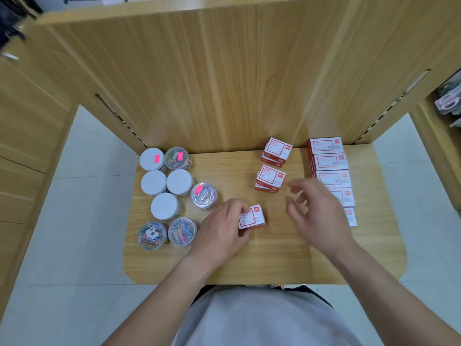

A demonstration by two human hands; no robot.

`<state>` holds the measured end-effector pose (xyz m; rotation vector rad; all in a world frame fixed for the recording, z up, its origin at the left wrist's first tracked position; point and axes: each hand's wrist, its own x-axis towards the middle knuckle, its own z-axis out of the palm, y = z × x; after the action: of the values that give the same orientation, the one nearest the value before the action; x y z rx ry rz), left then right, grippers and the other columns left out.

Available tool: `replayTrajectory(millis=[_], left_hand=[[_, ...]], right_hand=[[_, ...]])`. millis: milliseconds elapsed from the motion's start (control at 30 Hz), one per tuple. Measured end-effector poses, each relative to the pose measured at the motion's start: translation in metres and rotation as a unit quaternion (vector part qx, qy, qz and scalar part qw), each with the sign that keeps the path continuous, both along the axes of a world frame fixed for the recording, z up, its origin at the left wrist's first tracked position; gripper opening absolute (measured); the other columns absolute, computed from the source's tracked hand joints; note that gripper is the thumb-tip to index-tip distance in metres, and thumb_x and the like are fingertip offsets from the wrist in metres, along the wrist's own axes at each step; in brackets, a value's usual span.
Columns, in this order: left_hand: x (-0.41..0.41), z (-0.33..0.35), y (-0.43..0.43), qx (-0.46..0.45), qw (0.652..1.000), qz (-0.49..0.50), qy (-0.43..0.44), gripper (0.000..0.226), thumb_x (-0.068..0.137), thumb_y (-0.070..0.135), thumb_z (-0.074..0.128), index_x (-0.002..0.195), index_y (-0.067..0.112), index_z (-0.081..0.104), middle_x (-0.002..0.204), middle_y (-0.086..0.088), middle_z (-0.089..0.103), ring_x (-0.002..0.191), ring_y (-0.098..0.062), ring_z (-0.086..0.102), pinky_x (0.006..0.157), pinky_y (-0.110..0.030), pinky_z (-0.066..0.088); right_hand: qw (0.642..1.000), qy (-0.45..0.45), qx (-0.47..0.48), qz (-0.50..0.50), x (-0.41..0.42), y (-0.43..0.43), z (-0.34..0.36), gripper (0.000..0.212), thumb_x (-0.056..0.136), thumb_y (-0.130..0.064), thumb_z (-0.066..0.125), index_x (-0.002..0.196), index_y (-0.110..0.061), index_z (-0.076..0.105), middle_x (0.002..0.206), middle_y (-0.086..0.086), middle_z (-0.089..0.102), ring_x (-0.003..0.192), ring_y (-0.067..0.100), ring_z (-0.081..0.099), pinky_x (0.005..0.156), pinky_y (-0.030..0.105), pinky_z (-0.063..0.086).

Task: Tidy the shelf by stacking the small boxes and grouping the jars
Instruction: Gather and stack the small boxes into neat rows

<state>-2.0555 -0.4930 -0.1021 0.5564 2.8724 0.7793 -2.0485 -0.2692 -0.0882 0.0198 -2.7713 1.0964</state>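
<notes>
The left hand (219, 229) grips a small box (251, 217) on the shelf (274, 258); the right hand (316, 211) hovers spread beside it.

Bright, even overhead light, soft faint shadows on the tabletop (274, 258), right hand (316, 216) motion-blurred, strong wide-angle bending at edges, far-left corner smeared, box print too soft to read.

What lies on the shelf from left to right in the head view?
Cluster of jars → left hand gripping a small box → two short box stacks → right hand, open → row of boxes.
</notes>
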Motion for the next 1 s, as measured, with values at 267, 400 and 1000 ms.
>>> replayTrajectory(millis=[267, 400, 1000], left_hand=[[-0.031, 0.002, 0.010, 0.049, 0.998, -0.042, 0.015, 0.040, 0.077, 0.012, 0.077, 0.103, 0.024, 0.050, 0.119, 0.007, 0.051, 0.101, -0.014, 0.055, 0.080, -0.025, 0.044], [-0.036, -0.001, 0.013, 0.058, 0.997, -0.050, 0.033, 0.042, 0.074, 0.007, 0.080, 0.106, 0.021, 0.055, 0.122, 0.001, 0.046, 0.091, -0.007, 0.050, 0.076, -0.011, 0.031], [-0.057, -0.009, 0.028, -0.063, 0.989, 0.038, 0.128, 0.045, 0.070, 0.045, 0.075, 0.101, 0.026, 0.048, 0.086, 0.007, 0.066, 0.082, -0.020, 0.062, 0.072, -0.036, 0.042]], right_hand=[[0.987, -0.128, 0.059, 0.079, -0.057, 0.006, 0.004, 0.053, 0.077, -0.029, 0.077, 0.124, -0.029, 0.054, 0.114, 0.001, 0.063, 0.089, 0.021, 0.066, 0.079, 0.039, 0.054], [0.985, -0.146, -0.021, 0.089, -0.064, -0.003, 0.005, 0.054, 0.078, -0.010, 0.074, 0.127, -0.026, 0.058, 0.109, -0.001, 0.069, 0.084, 0.007, 0.068, 0.083, 0.033, 0.056], [0.980, -0.157, 0.080, 0.089, -0.105, 0.003, 0.004, 0.062, 0.085, -0.045, 0.039, 0.144, -0.028, 0.032, 0.128, 0.004, 0.058, 0.106, 0.028, 0.060, 0.091, 0.044, 0.049]])
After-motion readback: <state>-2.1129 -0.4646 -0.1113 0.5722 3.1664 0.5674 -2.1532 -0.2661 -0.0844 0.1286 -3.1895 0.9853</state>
